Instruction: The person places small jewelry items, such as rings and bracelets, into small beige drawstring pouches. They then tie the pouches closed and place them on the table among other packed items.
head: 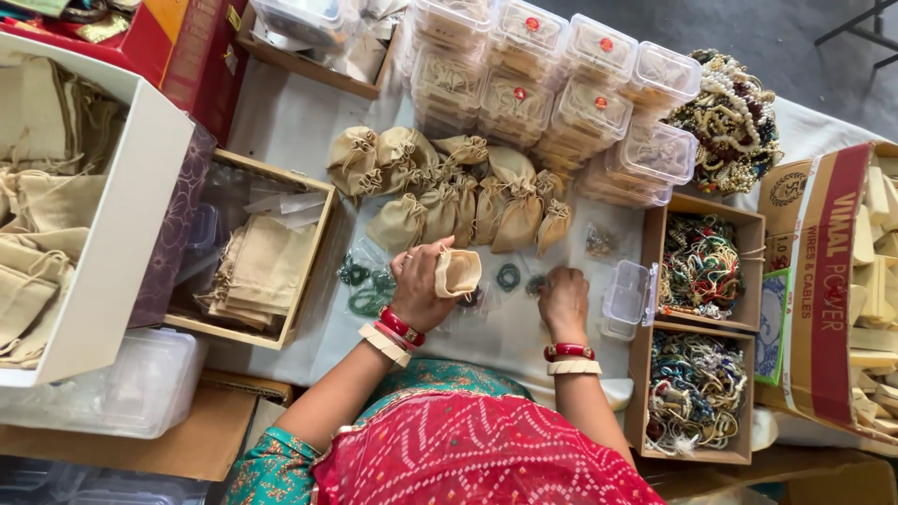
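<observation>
White table (281,122), two jewellery boxes (655,234)

The right hand (563,301) lies palm down, so whatever its fingertips press on the counter (281,122) is hidden. The left hand (421,285) covers the back of the small beige pouch (458,272); its inside cannot be seen. The small green rings (508,277) are too tiny to make out. The white box (122,215) and cardboard carton (832,281) are cut off by the edges
</observation>
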